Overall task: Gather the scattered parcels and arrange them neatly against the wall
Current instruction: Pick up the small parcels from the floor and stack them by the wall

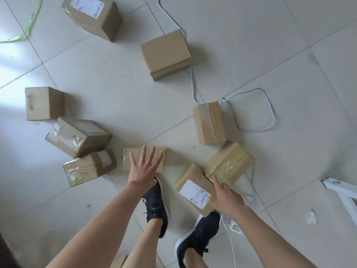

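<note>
Several brown cardboard parcels lie scattered on the tiled floor. My left hand (143, 167) hovers flat with spread fingers over a low taped parcel (129, 161) just ahead of my left shoe. My right hand (226, 196) lies at the gap between a parcel with a white label (193, 188) and a parcel wrapped in greenish tape (231, 161). Its thumb stretches along the labelled parcel's edge, and no grip shows. More parcels sit to the left (88, 167) (77, 136) (44, 103) and farther off (209, 122) (165, 55) (92, 16).
A white cable (270, 113) loops across the floor under and beside the right-hand parcels, ending near a power strip (235, 227). A white frame leg (342, 190) juts in at the right. My black shoes (154, 206) (197, 236) stand below the hands. A green strap (31, 26) lies far left.
</note>
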### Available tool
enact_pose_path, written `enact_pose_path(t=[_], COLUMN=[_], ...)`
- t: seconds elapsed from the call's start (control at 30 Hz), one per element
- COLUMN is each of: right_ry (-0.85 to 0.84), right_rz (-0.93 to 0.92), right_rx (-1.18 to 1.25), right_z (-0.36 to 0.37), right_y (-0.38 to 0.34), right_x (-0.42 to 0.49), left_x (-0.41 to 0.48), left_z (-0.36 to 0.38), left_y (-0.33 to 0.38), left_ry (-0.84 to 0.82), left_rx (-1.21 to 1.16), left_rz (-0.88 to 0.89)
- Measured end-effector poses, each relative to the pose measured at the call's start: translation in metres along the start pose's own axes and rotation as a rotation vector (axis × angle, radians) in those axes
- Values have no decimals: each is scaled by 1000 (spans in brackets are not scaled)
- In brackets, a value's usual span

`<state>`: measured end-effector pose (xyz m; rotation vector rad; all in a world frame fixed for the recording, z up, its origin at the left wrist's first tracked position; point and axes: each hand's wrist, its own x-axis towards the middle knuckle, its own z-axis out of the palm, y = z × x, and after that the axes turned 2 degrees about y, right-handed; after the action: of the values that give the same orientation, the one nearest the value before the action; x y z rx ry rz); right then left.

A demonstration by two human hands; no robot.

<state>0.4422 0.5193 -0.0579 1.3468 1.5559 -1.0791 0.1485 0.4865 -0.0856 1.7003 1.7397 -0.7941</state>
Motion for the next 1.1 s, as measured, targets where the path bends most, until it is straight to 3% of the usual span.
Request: enact_pose_path(t=[0.1,0.23,0.43,0.53,0.6,0.73,0.87,1.1], right_ry=[-36,97,529,607,650,659,631,652], right_rz=[3,82,67,93,150,238,221,178], right_rx=[-37,-126,-34,-5,75,183,89,21], right_z=[54,105,113,87,66,32,25,5], right_y=[-7,-20,-36,-50,-64,-92,-100,-99], right_x=[37,67,93,109,120,143,159,137], left_x=[29,50,124,136,133,122,117,86], left_z=[37,71,32,16,18,41,59,42], left_y=[-17,-32,-57,-71,-72,-62,-45,-44], left_ry=[-12,59,158,300,307,178,218,287], left_rx=[163,198,-240,-239,-274,-449,-755,-703], left_rz=[63,85,14,-11,-102,-361,-558,-524])
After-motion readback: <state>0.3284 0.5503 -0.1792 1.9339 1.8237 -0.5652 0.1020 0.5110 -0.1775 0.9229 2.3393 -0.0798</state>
